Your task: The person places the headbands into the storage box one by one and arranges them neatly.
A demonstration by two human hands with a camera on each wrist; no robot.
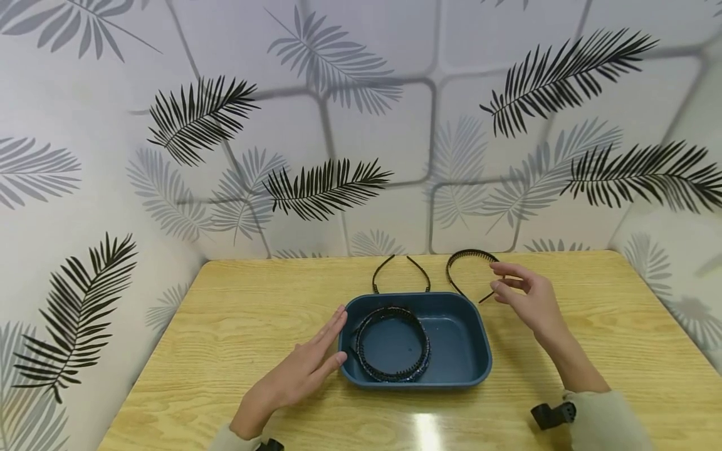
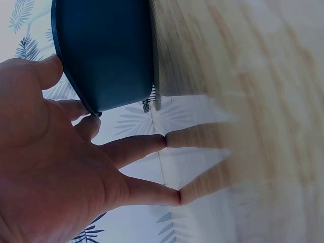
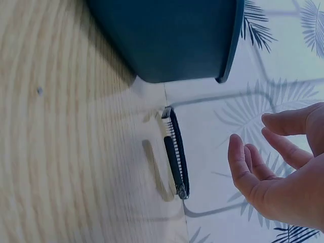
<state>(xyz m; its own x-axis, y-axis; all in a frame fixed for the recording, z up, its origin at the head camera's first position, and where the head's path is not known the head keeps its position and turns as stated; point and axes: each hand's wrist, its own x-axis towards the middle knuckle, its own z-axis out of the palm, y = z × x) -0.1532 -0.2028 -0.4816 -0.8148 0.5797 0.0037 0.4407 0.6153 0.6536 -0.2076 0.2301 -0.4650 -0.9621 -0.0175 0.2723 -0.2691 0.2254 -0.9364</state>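
A blue plastic tub [image 1: 417, 384] stands on the table, with several dark toothed headbands [image 1: 395, 377] stacked as a ring in its left half. My left hand [image 1: 304, 369] rests against the tub's left rim, fingers spread and fairly straight; in the left wrist view the thumb touches the rim [image 2: 59, 50]. Right of the tub, my right hand [image 1: 533, 304] hovers beside a black toothed headband [image 1: 472, 252] lying on the table. The right wrist view shows its loosely bent fingers apart from that headband [image 3: 174, 152], with nothing between them.
Another thin black headband [image 1: 421, 269] lies behind the tub, partly hidden by it. The wooden table [image 1: 254, 300] meets a wall [image 1: 389, 219] with a leaf pattern at its back edge. Dark wrist cameras [image 1: 553, 415] sit at both sleeves.
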